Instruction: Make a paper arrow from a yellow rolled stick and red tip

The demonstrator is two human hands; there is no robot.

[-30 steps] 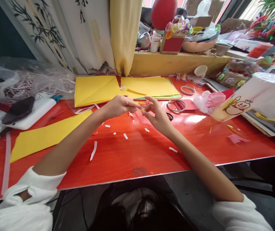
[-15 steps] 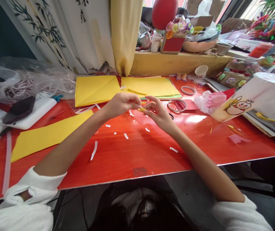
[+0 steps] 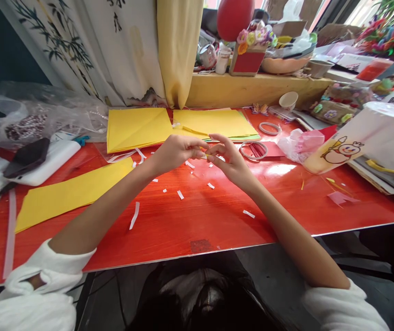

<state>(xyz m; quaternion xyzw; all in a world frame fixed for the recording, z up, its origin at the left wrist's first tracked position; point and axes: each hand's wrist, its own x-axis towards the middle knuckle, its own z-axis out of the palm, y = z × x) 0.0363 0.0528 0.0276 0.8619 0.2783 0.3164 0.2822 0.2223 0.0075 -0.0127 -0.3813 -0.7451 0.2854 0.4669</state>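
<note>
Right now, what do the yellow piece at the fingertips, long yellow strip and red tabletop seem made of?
Yellow piece: perhaps paper, too small and covered to tell. Long yellow strip: likely matte paper or card, given thin, flat edges. Red tabletop: glossy, maybe wood or laminate, given grain and glare.

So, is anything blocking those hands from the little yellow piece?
Nothing visible does. The small yellow piece is right at the fingertips of the left hand and right hand, though fingers hide much of it. The loose white scraps lie on the red table, not in between.
</note>
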